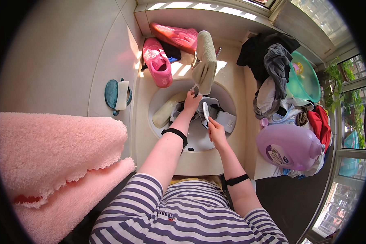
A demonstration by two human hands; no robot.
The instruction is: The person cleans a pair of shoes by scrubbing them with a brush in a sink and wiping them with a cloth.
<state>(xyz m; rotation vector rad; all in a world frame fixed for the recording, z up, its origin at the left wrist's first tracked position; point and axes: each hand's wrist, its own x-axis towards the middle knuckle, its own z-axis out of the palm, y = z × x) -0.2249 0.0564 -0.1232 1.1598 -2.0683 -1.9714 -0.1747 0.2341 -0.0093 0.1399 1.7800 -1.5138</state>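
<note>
My left hand (pixel 192 102) reaches over the far part of a white oval sink (pixel 198 143), its fingers up against a small clear or white piece beneath a beige cloth (pixel 205 64); whether it grips anything is unclear. The cloth hangs over the faucet, most of which it hides. My right hand (pixel 216 132) is closed around the handle of a white brush (pixel 206 111), whose bristles are not seen. Below the hands in the sink lie a grey and black shoe (pixel 212 103), partly hidden by my left arm, a pale yellowish long item (pixel 167 111) and a whitish flat item (pixel 226 122).
Pink shoes (pixel 160 65) stand on the back left counter. A soap bar (pixel 122 95) rests on a teal holder (pixel 111 94) on the left wall. At right are piled clothes (pixel 276 67), a green basin (pixel 305 76) and a purple detergent bottle (pixel 286 146). Pink towels (pixel 58 146) hang left.
</note>
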